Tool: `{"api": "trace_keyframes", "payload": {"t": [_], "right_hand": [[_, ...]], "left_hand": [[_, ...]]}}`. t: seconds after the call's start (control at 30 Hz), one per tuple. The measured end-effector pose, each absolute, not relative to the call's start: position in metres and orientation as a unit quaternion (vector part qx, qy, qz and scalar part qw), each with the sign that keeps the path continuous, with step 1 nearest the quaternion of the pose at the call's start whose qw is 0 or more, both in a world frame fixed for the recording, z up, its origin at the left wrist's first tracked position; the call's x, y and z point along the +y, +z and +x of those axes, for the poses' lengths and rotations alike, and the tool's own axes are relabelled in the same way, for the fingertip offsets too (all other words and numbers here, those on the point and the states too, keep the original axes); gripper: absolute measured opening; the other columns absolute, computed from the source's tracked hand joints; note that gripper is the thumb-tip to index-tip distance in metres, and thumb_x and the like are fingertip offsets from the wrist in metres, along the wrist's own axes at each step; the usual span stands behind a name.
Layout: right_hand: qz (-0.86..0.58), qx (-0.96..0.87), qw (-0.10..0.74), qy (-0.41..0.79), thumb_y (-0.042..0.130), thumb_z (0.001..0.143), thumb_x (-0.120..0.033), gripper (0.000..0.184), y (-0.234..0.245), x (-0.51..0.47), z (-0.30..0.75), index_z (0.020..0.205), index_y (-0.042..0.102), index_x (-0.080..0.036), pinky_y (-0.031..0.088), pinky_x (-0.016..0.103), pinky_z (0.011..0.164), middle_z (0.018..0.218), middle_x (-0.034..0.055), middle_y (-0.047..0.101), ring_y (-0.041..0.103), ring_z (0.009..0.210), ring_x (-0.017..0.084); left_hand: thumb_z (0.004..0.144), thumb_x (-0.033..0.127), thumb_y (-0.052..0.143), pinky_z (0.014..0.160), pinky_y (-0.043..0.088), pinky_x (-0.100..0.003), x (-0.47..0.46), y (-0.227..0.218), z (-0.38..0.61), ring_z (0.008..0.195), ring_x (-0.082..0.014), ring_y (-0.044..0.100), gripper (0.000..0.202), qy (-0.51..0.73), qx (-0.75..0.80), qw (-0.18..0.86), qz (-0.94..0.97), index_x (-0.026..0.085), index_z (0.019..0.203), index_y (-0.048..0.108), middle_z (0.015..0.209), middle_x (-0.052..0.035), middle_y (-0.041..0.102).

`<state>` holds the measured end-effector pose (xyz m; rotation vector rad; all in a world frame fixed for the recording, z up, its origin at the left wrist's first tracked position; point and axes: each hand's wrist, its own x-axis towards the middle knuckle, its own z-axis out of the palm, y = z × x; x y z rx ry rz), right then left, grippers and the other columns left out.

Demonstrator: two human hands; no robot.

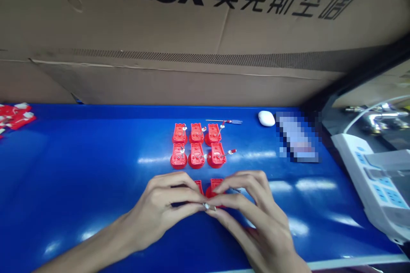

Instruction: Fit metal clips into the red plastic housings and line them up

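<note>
My left hand [169, 200] and my right hand [256, 213] meet low in the middle of the view. Between their fingertips they pinch a small white and metal part [209, 207], too small to name more exactly. Just beyond my fingers, a red plastic housing [216, 184] stands on the blue table, partly covered by my right hand. A second red housing [198, 185] is mostly hidden behind my left fingers. Farther off, several like housings stand in two rows, among them a front-row housing [196, 155]; small white pieces and thin rods stick out of several.
A screwdriver [229, 121] lies behind the rows, with a white rounded case [266, 118] to its right. A blurred-out flat object [297, 138] lies beside the case. Red and white parts [16, 115] are heaped far left. A power strip [368, 179] borders the right.
</note>
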<state>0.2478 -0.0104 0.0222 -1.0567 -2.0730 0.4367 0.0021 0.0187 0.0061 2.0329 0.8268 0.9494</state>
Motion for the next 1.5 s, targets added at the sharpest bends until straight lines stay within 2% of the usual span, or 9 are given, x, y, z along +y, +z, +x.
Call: {"api": "trace_keyframes", "payload": {"t": [0.27,0.57,0.9,1.03,1.3,1.4,1.5], "right_hand": [[-0.412,-0.829,0.340,0.166,0.073,0.105,-0.017,0.021,0.024,-0.013,0.250,0.122,0.072,-0.029,0.053,0.040,0.095,0.117,0.0053,0.070,0.061,0.113,0.023],[-0.418,-0.819,0.350,0.180,0.074,0.104,-0.018,0.021,0.022,-0.011,0.251,0.121,0.071,-0.029,0.051,0.040,0.096,0.115,0.0047,0.071,0.061,0.113,0.023],[-0.414,-0.829,0.333,0.173,0.073,0.105,-0.017,0.020,0.023,-0.012,0.251,0.121,0.071,-0.029,0.049,0.040,0.094,0.116,0.0046,0.070,0.059,0.114,0.023],[-0.412,-0.837,0.327,0.154,0.072,0.106,-0.017,0.018,0.027,-0.011,0.248,0.121,0.071,-0.026,0.046,0.040,0.098,0.117,0.0045,0.071,0.058,0.115,0.022],[-0.411,-0.844,0.321,0.125,0.069,0.108,-0.019,0.007,0.034,-0.010,0.240,0.114,0.071,-0.023,0.044,0.037,0.091,0.111,0.0018,0.074,0.059,0.102,0.019],[-0.410,-0.846,0.314,0.135,0.068,0.108,-0.019,0.011,0.034,-0.012,0.241,0.117,0.071,-0.024,0.045,0.037,0.094,0.114,0.0023,0.073,0.060,0.106,0.020],[-0.411,-0.851,0.293,0.142,0.072,0.107,-0.027,0.026,0.036,-0.013,0.250,0.133,0.068,-0.026,0.046,0.039,0.101,0.126,0.0043,0.072,0.061,0.117,0.022]], "left_hand": [[0.101,0.012,0.080,0.080,0.051,-0.028,0.018,0.010,0.006,0.083,-0.0125,0.072,0.010,0.374,0.331,0.340,0.797,0.021,0.103,0.084,0.098,0.0001,0.080],[0.102,0.013,0.080,0.079,0.050,-0.029,0.018,0.007,0.005,0.080,-0.0123,0.072,0.009,0.380,0.325,0.335,0.798,0.021,0.103,0.083,0.097,0.0004,0.079],[0.103,0.013,0.078,0.076,0.052,-0.027,0.017,0.005,0.006,0.080,-0.0119,0.072,0.009,0.379,0.330,0.345,0.792,0.020,0.101,0.083,0.096,-0.0003,0.078],[0.102,0.013,0.078,0.075,0.053,-0.026,0.016,0.006,0.006,0.080,-0.0124,0.073,0.009,0.377,0.333,0.349,0.791,0.020,0.102,0.083,0.097,-0.0013,0.078],[0.102,0.013,0.078,0.075,0.055,-0.024,0.017,0.005,0.006,0.081,-0.0128,0.073,0.008,0.371,0.331,0.363,0.788,0.019,0.099,0.083,0.096,-0.0022,0.076],[0.102,0.013,0.078,0.075,0.056,-0.025,0.018,0.005,0.006,0.081,-0.0132,0.073,0.010,0.369,0.331,0.361,0.790,0.020,0.099,0.084,0.097,-0.0021,0.076],[0.102,0.014,0.078,0.075,0.058,-0.025,0.018,0.006,0.005,0.083,-0.0139,0.075,0.011,0.368,0.329,0.363,0.790,0.022,0.105,0.086,0.099,-0.0024,0.078]]}}
